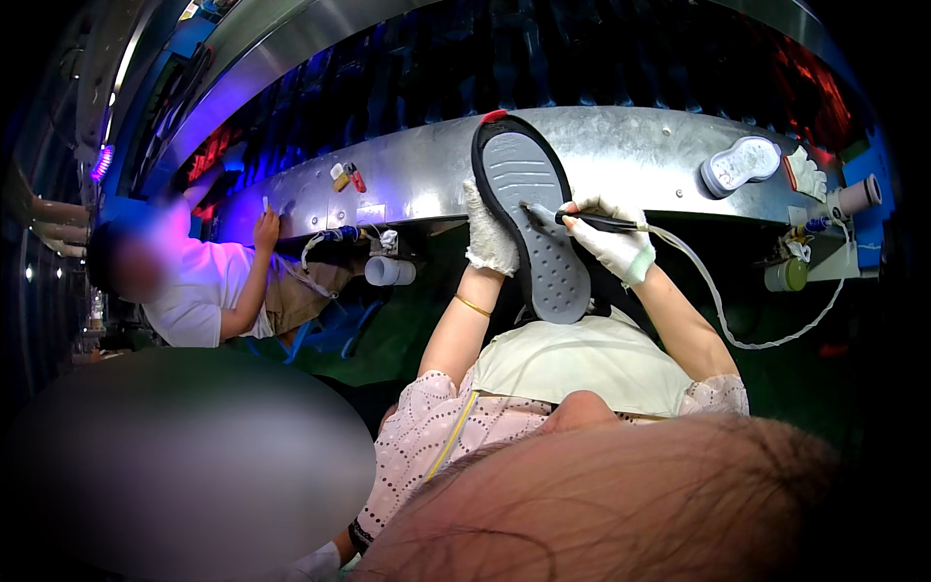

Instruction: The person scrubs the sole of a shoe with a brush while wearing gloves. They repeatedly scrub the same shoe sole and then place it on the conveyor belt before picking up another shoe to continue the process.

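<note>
A long shoe sole [531, 184] with a black rim, a red tip and a grey, grooved and dimpled face is tilted up in front of me. My left hand [492, 238], in a white glove, grips its left edge, the fingers partly hidden behind it. From the right, my gloved right hand [621, 247] pinches a slim black-handled brush [603, 223], with bare fingertips showing. The brush's tip meets or hovers just over the middle of the grey face. A pale hose [713, 296] trails from the handle's back end.
Beyond my hands runs a metal bench [417, 170] beside a dark conveyor. At its right lie a white-and-grey shoe sole [742, 163] and a white glove [807, 175]. A white cup [390, 272] and green container [787, 275] hang below. A co-worker [208, 267] sits left.
</note>
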Tool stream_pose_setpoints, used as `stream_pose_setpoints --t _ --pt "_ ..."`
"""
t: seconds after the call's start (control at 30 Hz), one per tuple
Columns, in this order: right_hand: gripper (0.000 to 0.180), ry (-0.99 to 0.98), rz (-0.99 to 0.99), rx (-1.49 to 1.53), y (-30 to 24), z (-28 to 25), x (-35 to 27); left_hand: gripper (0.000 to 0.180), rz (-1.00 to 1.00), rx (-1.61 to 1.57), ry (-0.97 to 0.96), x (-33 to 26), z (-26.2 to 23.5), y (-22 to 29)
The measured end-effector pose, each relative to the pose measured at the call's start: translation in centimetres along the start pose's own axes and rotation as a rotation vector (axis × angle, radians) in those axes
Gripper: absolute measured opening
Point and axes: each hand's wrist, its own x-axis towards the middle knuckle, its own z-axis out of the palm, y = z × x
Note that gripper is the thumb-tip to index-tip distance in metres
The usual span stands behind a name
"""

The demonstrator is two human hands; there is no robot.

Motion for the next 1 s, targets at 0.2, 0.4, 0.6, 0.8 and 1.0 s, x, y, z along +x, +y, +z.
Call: stream_pose_setpoints --t 0.2,0.4,0.6,0.8,1.0 --pt "0.012 0.069 -0.026 0.072 1.4 0.0 -0.7 0.085 -0.240 0.038 -0.193 -2.2 -0.6 -2.4" --pt "0.012 -0.071 0.160 0.245 0.7 -0.5 0.0 0.092 -0.200 0.106 -0.065 -1.0 -1.7 -2.9" --pt "0.012 0.002 -0.411 -0.061 -0.2 0.2 1.6 0.108 0.004 0.033 -0.235 2.6 -0.3 -2.0" --pt "0.013 0.071 -0.192 0.148 -0.6 0.8 1.7 0.120 0.122 -0.135 -0.291 4.7 0.8 -0.8" --pt "0.011 -0.083 -0.185 0.146 -1.1 1.1 2.0 0.119 0.169 -0.249 -0.431 5.4 1.3 0.2"
